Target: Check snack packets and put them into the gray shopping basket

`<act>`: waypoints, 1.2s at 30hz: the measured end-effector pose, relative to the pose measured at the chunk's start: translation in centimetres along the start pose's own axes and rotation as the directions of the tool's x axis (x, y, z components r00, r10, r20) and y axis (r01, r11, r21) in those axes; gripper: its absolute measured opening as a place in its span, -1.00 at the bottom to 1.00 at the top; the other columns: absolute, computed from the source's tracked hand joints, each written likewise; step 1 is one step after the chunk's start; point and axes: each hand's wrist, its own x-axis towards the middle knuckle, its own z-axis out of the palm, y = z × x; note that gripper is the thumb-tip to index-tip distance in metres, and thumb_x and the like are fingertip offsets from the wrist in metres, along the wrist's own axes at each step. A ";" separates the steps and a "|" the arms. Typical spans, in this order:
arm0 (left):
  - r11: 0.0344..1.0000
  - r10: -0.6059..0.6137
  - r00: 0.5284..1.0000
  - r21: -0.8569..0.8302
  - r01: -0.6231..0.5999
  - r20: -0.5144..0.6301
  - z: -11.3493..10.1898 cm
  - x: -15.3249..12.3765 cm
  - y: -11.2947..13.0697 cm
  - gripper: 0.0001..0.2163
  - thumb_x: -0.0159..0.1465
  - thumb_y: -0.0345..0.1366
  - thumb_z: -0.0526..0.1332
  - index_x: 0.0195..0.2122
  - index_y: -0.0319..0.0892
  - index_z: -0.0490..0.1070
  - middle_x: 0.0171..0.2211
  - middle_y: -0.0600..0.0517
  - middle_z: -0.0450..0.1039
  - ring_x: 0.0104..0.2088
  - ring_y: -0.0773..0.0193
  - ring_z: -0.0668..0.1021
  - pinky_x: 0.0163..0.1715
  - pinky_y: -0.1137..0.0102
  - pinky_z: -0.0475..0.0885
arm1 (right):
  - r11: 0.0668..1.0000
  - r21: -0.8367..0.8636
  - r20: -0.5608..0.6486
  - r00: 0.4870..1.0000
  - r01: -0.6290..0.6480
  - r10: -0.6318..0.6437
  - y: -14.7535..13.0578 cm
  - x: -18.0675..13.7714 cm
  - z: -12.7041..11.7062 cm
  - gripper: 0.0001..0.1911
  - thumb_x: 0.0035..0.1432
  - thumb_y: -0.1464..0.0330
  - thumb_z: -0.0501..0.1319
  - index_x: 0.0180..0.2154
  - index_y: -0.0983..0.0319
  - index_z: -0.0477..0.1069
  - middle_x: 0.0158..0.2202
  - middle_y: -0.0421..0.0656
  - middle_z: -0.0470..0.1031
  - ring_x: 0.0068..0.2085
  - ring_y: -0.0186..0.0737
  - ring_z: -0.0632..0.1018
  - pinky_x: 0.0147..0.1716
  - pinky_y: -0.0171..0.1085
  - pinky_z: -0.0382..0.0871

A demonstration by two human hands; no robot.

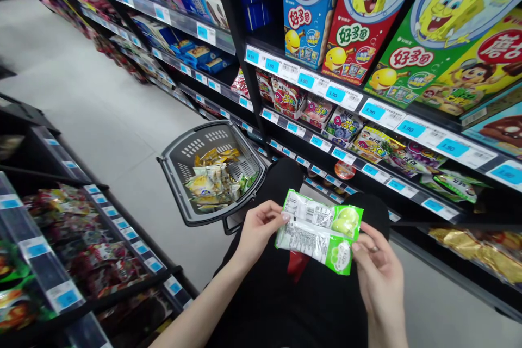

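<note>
Between my two hands, above my lap, is a green and white candy packet [318, 232], its printed back turned up. A seam runs along its middle, and pale green round fruit is pictured at the right end. My left hand [263, 228] pinches the left edge between thumb and fingers. At the opposite end my right hand [377, 261] grips the packet, thumb on top and fingers behind. Beside my left knee stands a grey shopping basket [179, 204] with several snack packets [212, 182] in it.
Shelves on the right hold cartoon snack boxes [369, 11], gummy candy bags [340, 122] and a price-label rail [367, 111]. To the left, a low rack [134, 288] carries bagged snacks [98, 250]. The grey aisle floor [101, 98] runs between them.
</note>
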 end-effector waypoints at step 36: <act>0.989 0.044 0.999 0.138 -0.044 0.001 0.4 -0.2 0.7 -0.82 0.00 -0.29 0.40 -0.54 -0.22 0.41 -0.60 0.08 0.49 -0.57 0.39 0.45 -0.51 0.53 0.33 | 0.992 -0.096 -0.024 0.996 0.084 -0.086 0.6 0.6 0.2 -0.80 0.01 0.26 0.35 -0.42 0.23 0.42 -0.53 -0.27 0.35 -0.52 -0.38 0.34 -0.54 -0.41 0.22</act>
